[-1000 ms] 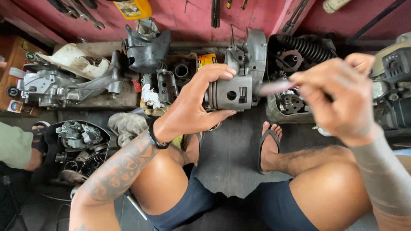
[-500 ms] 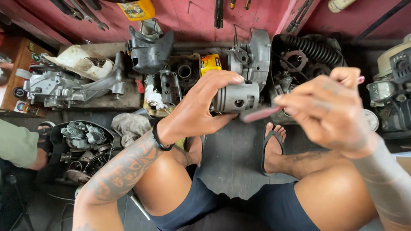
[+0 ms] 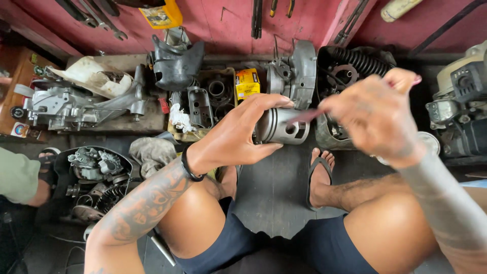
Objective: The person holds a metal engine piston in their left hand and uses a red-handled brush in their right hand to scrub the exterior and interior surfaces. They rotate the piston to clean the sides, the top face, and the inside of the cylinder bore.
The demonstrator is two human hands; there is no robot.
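Left hand [image 3: 238,137] grips piston [image 3: 281,126] (grey).

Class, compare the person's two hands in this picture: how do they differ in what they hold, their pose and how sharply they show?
The left hand wraps a grey metal piston; the right hand pinches a thin pinkish tool whose tip meets that piston. The left hand shows sharp, the right hand blurred. The left hand's wrist bears a black band; the right hand's wrist shows none. Both are bare, on tattooed forearms.
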